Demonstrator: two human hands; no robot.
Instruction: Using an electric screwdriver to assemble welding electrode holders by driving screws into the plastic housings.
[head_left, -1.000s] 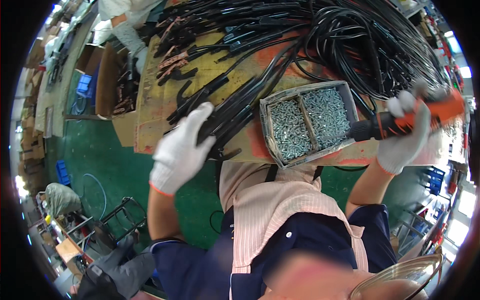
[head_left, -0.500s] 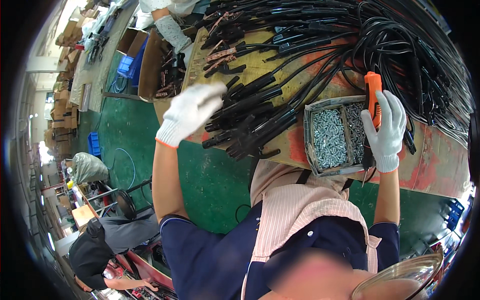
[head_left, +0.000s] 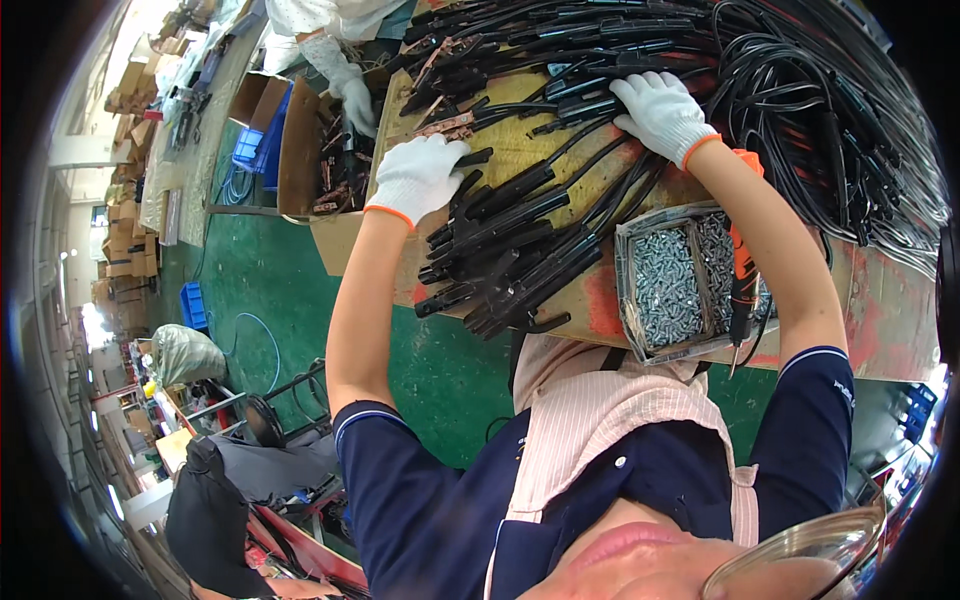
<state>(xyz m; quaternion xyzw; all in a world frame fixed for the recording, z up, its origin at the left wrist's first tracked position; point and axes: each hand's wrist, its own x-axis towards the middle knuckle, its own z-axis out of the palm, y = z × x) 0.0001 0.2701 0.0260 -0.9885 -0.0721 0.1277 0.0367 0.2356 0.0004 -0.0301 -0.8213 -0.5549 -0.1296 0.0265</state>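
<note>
My left hand point(head_left: 416, 178), in a white knit glove with an orange cuff, lies at the table's left edge with curled fingers. Its fingertips meet a copper-coloured jaw point(head_left: 447, 126) and a black lever; what lies under them is hidden. Farther right, my gloved right hand point(head_left: 664, 118) reaches over the cables, its fingers bent down on a black handle point(head_left: 588, 106). Finished-looking black electrode holders point(head_left: 515, 225) lie in a bunch between my hands and the near edge. An orange and black power screwdriver point(head_left: 743, 285) rests on the screw box, partly hidden by my right forearm.
A two-part box point(head_left: 622, 290) of silver and darker screws sits at the near edge. Black cables point(head_left: 775, 95) pile up at the far right. Beyond the left edge stands a carton point(head_left: 296, 150) of copper parts, with another person's gloved hand point(head_left: 352, 100) over it.
My right hand has left the orange screwdriver and moved up and left onto a black handle. The screwdriver now leans lower on the box. My left hand has shifted slightly right and its fingers have curled.
</note>
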